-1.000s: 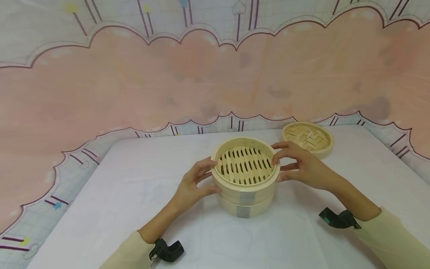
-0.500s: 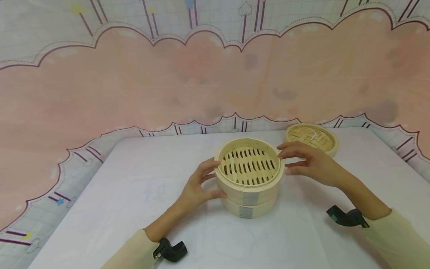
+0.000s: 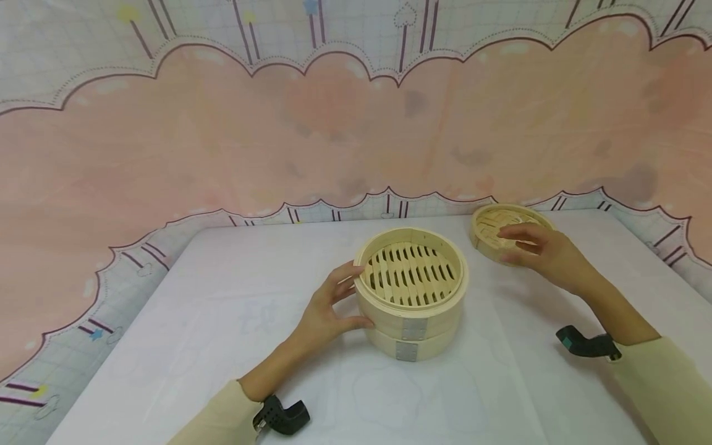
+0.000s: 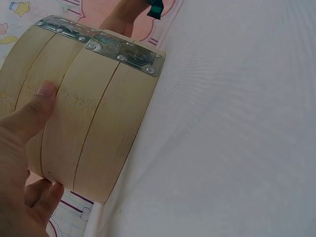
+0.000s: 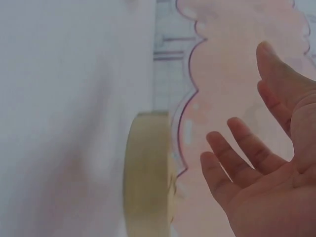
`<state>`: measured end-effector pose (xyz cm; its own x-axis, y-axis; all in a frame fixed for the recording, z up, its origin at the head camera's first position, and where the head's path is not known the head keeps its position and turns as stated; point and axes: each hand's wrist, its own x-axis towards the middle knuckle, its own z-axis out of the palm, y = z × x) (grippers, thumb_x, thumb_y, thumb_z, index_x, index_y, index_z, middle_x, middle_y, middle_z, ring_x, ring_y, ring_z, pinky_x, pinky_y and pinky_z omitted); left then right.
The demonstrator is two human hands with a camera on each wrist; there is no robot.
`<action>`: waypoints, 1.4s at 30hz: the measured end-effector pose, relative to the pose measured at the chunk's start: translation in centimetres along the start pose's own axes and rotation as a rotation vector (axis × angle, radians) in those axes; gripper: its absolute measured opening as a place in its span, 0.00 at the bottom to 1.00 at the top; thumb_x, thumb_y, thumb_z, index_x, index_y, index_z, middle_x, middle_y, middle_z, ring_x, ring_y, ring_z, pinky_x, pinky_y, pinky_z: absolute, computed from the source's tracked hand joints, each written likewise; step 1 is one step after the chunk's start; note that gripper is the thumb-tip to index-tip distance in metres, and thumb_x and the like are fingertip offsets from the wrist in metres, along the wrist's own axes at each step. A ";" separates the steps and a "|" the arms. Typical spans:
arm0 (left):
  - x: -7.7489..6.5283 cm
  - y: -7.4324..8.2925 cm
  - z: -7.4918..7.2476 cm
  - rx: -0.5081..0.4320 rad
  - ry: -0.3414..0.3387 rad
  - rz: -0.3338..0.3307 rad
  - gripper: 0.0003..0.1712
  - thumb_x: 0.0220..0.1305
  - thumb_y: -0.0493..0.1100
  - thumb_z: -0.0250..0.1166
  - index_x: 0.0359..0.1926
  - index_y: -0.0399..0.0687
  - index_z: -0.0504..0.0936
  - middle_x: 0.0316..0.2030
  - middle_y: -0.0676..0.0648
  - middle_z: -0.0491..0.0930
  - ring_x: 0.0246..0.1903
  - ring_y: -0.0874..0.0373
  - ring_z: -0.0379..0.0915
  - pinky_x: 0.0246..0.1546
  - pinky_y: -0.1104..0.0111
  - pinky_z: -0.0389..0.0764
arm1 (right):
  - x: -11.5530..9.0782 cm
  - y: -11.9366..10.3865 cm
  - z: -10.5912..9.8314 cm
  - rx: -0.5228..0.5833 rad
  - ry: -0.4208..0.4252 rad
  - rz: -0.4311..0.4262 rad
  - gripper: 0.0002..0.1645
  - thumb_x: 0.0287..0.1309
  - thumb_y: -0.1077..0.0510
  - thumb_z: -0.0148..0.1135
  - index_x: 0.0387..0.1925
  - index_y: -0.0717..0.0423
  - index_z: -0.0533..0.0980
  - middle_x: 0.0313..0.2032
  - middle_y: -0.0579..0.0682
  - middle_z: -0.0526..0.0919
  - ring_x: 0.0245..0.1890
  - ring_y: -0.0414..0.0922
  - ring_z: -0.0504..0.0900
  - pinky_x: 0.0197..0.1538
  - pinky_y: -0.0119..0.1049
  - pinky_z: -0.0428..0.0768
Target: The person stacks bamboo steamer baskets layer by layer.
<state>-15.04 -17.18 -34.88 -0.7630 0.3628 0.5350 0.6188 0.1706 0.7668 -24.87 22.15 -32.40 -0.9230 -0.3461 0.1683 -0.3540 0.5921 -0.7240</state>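
Observation:
Two bamboo steamer baskets point(image 3: 411, 327) stand stacked on the white table, a slatted floor showing inside the upper one. Metal strips point(image 4: 123, 53) join their bands at the front. My left hand point(image 3: 334, 306) holds the left side of the stack, its thumb point(image 4: 37, 108) on the upper basket's wall and its fingers at the rim. Over the round bamboo lid point(image 3: 489, 225) at the back right hovers my right hand point(image 3: 550, 256), fingers spread and nothing in them. In the right wrist view the lid point(image 5: 145, 173) appears edge-on, apart from the fingers point(image 5: 247, 148).
A white cloth covers the table point(image 3: 267, 290). Behind it hangs a patterned backdrop point(image 3: 334, 136) with pink cloud shapes, close to the lid's far side. Each wrist wears a black camera mount point(image 3: 586, 343).
My right hand has let go of the upper basket's right rim and moved right and back to above the lid. The left hand stays on the stack.

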 end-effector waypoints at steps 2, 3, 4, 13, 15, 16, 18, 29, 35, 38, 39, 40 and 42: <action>-0.1 0.0 0.1 0.000 0.000 0.003 0.50 0.34 0.20 0.75 0.61 0.31 0.60 0.65 0.30 0.59 0.62 0.33 0.59 0.59 0.50 0.72 | -0.1 1.0 -0.5 -0.013 0.025 0.041 0.29 0.60 0.49 0.64 0.59 0.58 0.71 0.60 0.56 0.68 0.62 0.59 0.65 0.60 0.40 0.72; -0.1 0.0 0.1 0.000 -0.001 0.006 0.50 0.34 0.20 0.75 0.61 0.31 0.60 0.65 0.30 0.59 0.62 0.33 0.59 0.59 0.50 0.72 | -0.2 1.5 -0.8 -0.014 0.040 0.054 0.30 0.61 0.49 0.64 0.59 0.59 0.71 0.60 0.57 0.68 0.62 0.60 0.65 0.59 0.34 0.72; -0.1 -0.1 0.1 0.000 -0.001 0.009 0.51 0.33 0.20 0.75 0.61 0.31 0.60 0.65 0.30 0.58 0.62 0.32 0.59 0.59 0.49 0.72 | -0.3 2.0 -1.0 -0.010 0.054 0.066 0.30 0.61 0.48 0.64 0.60 0.60 0.70 0.61 0.59 0.68 0.62 0.61 0.65 0.57 0.27 0.73; -0.8 -3.0 0.2 0.004 0.007 0.076 0.54 0.33 0.26 0.78 0.65 0.41 0.62 0.67 0.38 0.58 0.61 0.38 0.64 0.61 0.56 0.70 | -0.8 4.9 -2.0 -0.027 0.138 0.155 0.33 0.60 0.45 0.63 0.59 0.62 0.70 0.63 0.65 0.66 0.64 0.64 0.59 0.65 0.58 0.63; -0.8 -3.1 0.3 0.017 0.010 0.093 0.54 0.33 0.26 0.78 0.64 0.40 0.62 0.67 0.37 0.59 0.61 0.38 0.64 0.61 0.55 0.71 | -0.9 5.4 -2.2 -0.033 0.155 0.156 0.33 0.60 0.45 0.64 0.59 0.62 0.70 0.63 0.65 0.65 0.65 0.65 0.57 0.63 0.65 0.61; -0.7 -3.1 0.3 0.023 0.012 0.096 0.54 0.32 0.26 0.78 0.64 0.40 0.62 0.66 0.37 0.59 0.60 0.38 0.65 0.61 0.56 0.71 | -1.0 5.7 -2.2 -0.036 0.163 0.155 0.33 0.60 0.46 0.64 0.59 0.62 0.70 0.63 0.65 0.65 0.65 0.65 0.56 0.63 0.65 0.61; -0.7 -2.9 0.4 0.033 0.014 0.096 0.54 0.31 0.25 0.78 0.63 0.40 0.62 0.66 0.36 0.59 0.60 0.38 0.65 0.61 0.56 0.71 | -1.1 6.3 -2.4 -0.029 0.169 0.154 0.33 0.61 0.46 0.64 0.59 0.63 0.70 0.64 0.65 0.64 0.66 0.64 0.55 0.63 0.65 0.61; -0.2 0.0 0.6 0.053 -0.010 0.070 0.51 0.33 0.23 0.77 0.60 0.33 0.61 0.63 0.29 0.60 0.60 0.33 0.63 0.62 0.52 0.68 | -1.6 7.6 -2.5 0.020 0.061 0.191 0.33 0.62 0.49 0.63 0.60 0.65 0.67 0.69 0.69 0.50 0.68 0.69 0.46 0.61 0.68 0.60; -0.5 -0.4 0.6 0.040 -0.011 0.076 0.51 0.33 0.22 0.76 0.61 0.34 0.60 0.64 0.29 0.59 0.60 0.32 0.63 0.61 0.50 0.68 | -1.6 8.3 -2.1 0.006 0.076 0.183 0.30 0.61 0.47 0.63 0.54 0.65 0.70 0.66 0.64 0.58 0.65 0.62 0.53 0.62 0.64 0.62; -0.7 -0.5 0.6 0.048 -0.012 0.073 0.52 0.34 0.21 0.76 0.62 0.34 0.60 0.64 0.30 0.59 0.60 0.33 0.62 0.61 0.49 0.69 | -1.7 8.6 -1.7 0.010 0.101 0.166 0.28 0.61 0.47 0.63 0.51 0.65 0.71 0.62 0.62 0.63 0.62 0.61 0.59 0.62 0.64 0.63; -0.7 -0.6 0.5 0.052 -0.012 0.072 0.52 0.34 0.21 0.76 0.62 0.34 0.59 0.64 0.30 0.59 0.61 0.33 0.62 0.60 0.49 0.69 | -1.6 8.7 -1.5 0.011 0.109 0.160 0.28 0.61 0.47 0.63 0.51 0.65 0.71 0.62 0.61 0.64 0.62 0.60 0.59 0.62 0.64 0.63; -0.8 -0.6 0.5 0.056 -0.010 0.069 0.52 0.35 0.21 0.76 0.62 0.34 0.59 0.64 0.30 0.60 0.61 0.34 0.62 0.60 0.49 0.70 | -1.7 8.7 -1.4 0.016 0.116 0.151 0.27 0.61 0.47 0.63 0.51 0.65 0.71 0.62 0.62 0.63 0.62 0.61 0.59 0.62 0.64 0.63; -0.9 -0.5 0.5 0.065 -0.006 0.060 0.52 0.35 0.22 0.76 0.63 0.34 0.59 0.64 0.31 0.60 0.63 0.37 0.61 0.59 0.49 0.71 | -1.7 8.7 -1.2 0.027 0.126 0.139 0.27 0.61 0.49 0.63 0.52 0.65 0.71 0.64 0.64 0.62 0.63 0.62 0.58 0.62 0.64 0.63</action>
<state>-14.63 -17.10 -35.94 -0.7232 0.3793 0.5772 0.6743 0.2070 0.7088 -26.61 28.76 -38.20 -0.9750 -0.1675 0.1460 -0.2187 0.6074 -0.7637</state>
